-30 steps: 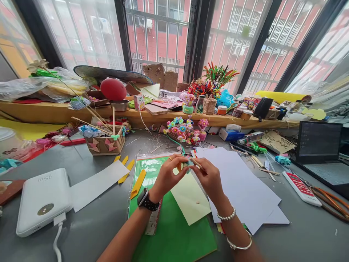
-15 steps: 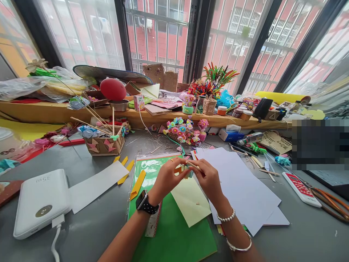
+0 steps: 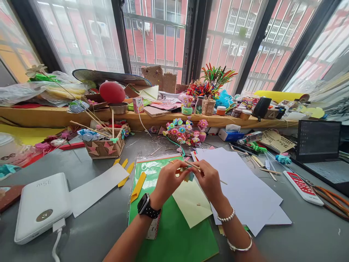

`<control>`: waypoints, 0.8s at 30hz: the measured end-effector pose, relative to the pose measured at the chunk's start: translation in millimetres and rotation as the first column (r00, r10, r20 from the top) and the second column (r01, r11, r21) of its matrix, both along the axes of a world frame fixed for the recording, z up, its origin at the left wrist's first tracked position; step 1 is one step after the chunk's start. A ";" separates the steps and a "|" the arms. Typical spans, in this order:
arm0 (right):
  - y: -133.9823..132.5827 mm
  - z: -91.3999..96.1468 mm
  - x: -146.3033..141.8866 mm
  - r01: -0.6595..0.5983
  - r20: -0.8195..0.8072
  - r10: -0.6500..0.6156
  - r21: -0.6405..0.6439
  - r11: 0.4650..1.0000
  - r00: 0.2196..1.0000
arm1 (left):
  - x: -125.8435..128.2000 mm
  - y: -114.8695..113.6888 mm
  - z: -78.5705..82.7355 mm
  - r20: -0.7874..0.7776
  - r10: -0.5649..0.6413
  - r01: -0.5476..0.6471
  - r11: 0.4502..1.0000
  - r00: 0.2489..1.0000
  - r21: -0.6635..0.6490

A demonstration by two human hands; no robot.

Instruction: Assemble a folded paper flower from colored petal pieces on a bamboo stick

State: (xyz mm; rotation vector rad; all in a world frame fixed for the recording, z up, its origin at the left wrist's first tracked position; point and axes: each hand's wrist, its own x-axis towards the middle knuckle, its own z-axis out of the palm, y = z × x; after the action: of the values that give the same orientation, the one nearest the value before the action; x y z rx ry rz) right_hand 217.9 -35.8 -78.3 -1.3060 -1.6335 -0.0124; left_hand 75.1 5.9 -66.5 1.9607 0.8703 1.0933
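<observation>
My left hand (image 3: 171, 179) and my right hand (image 3: 210, 181) meet over the green sheet (image 3: 178, 242), fingers closed. A thin wooden stick (image 3: 223, 182) runs from between the fingertips out past my right hand, which pinches it. Below the fingers hangs a small piece of folded paper (image 3: 190, 176), yellow and light blue; my left hand pinches it near the stick's end. Fingers partly hide both, so where stick and paper touch is unclear. Under my hands lies a pale yellow paper (image 3: 191, 209). Yellow folded strips (image 3: 138, 187) lie left of my left hand.
A ruler (image 3: 153, 228) lies by my left wrist. White sheets (image 3: 242, 193) spread to the right, near a calculator (image 3: 302, 187), scissors (image 3: 331, 198) and a laptop (image 3: 319, 140). At left are a power bank (image 3: 43, 203) and a cardboard basket (image 3: 105, 147). Craft flowers (image 3: 182, 131) stand behind.
The stick has shifted, and its far end now shows beyond my right hand. Both hands stay close together over the paper. The view has tilted slightly.
</observation>
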 end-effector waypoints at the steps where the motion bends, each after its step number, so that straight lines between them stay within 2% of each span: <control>1: -0.1 1.2 0.4 -0.003 -0.015 0.003 -0.006 1.000 1.000 | -0.6 0.6 1.3 0.007 -0.022 0.022 0.999 1.000 -0.024; 5: -2.8 9.9 1.8 -0.056 -0.088 0.051 -0.054 0.997 0.995 | -4.8 3.5 8.0 0.036 -0.153 0.157 0.978 0.988 -0.141; 9: -6.8 17.3 1.5 -0.153 -0.178 0.127 -0.139 0.978 0.976 | -9.4 5.7 11.8 0.133 -0.274 0.302 0.905 0.953 -0.298; 13: -8.0 18.4 2.4 -0.251 -0.252 0.192 -0.225 0.941 0.948 | -12.4 5.8 13.7 0.181 -0.345 0.389 0.833 0.921 -0.392; 16: -8.3 18.6 5.5 -0.335 -0.298 0.250 -0.282 0.899 0.921 | -14.2 4.6 17.1 0.151 -0.357 0.386 0.806 0.922 -0.448; 20: -9.9 20.2 10.0 -0.447 -0.361 0.318 -0.367 0.816 0.877 | -17.7 4.5 20.8 0.103 -0.367 0.369 0.792 0.924 -0.486; 22: -10.4 20.7 10.7 -0.462 -0.353 0.331 -0.403 0.790 0.875 | -19.8 6.1 20.5 0.084 -0.377 0.367 0.787 0.922 -0.495; 24: -10.2 20.6 9.9 -0.439 -0.310 0.327 -0.432 0.788 0.893 | -21.5 8.5 18.5 0.075 -0.382 0.366 0.785 0.921 -0.500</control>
State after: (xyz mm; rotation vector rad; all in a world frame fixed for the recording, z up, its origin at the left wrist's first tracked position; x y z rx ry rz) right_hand 227.8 -46.0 -57.8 -1.2531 -1.7406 0.8272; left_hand 53.6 14.5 -47.9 1.6063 0.6552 0.5292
